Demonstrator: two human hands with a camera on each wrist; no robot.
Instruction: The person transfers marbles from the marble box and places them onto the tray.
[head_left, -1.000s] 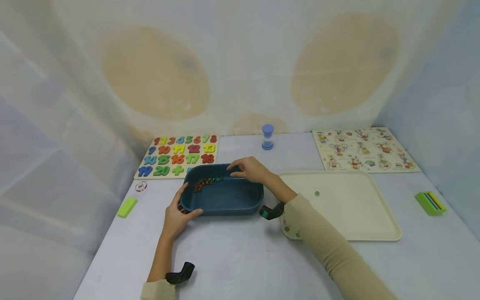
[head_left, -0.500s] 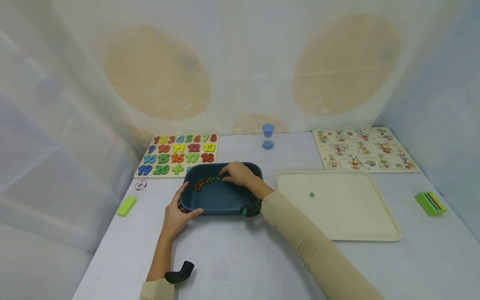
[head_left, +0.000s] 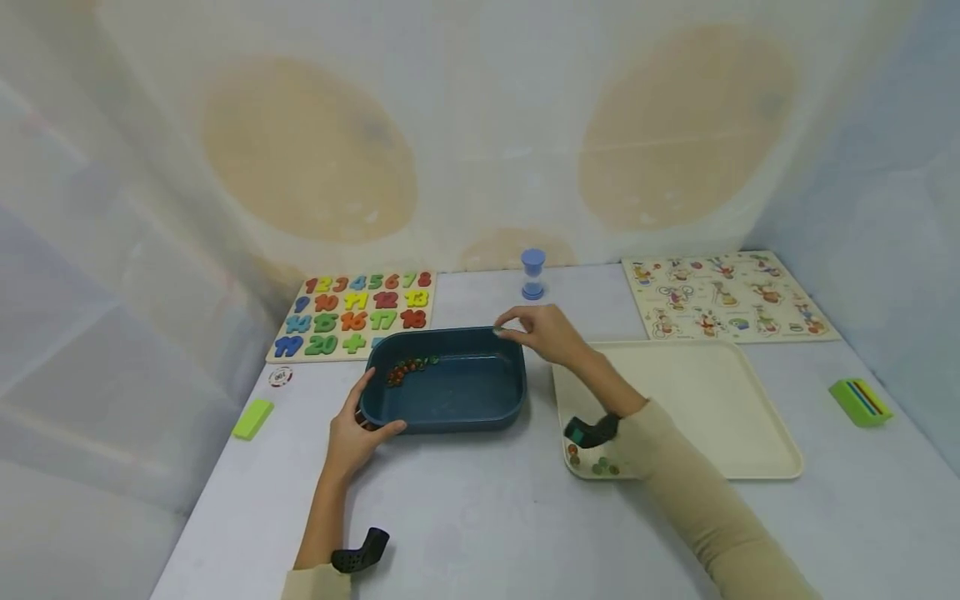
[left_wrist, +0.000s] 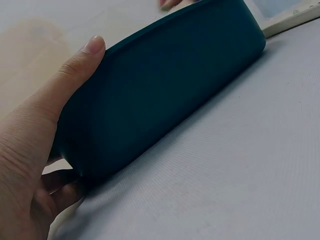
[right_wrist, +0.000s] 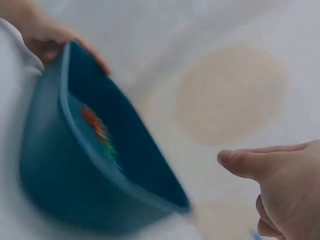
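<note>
My left hand (head_left: 352, 437) grips the left end of a dark teal rectangular bin (head_left: 450, 396), thumb at the near rim and fingers around the outer side. Inside lie several small round glass beads (head_left: 405, 369), reddish-brown and green. Above the bin's far right corner is my right hand (head_left: 547, 333), thumb and forefinger pinching a small green glass bead (head_left: 497, 332). The left wrist view shows the thumb (left_wrist: 95, 45) over the bin's rim. Blur covers the beads in the right wrist view, where the right hand (right_wrist: 285, 182) appears beside the bin.
A cream tray (head_left: 720, 400) stands right of the bin, with several red and green beads (head_left: 600, 467) in its near left corner. Behind are a number puzzle (head_left: 356, 312), a blue sand timer (head_left: 532, 275) and a picture puzzle (head_left: 727, 296). Green blocks lie at both sides.
My right hand reached down to the beads in the bin, then rose and moved right to the far corner with a bead pinched. The left hand and bin stay in place.
</note>
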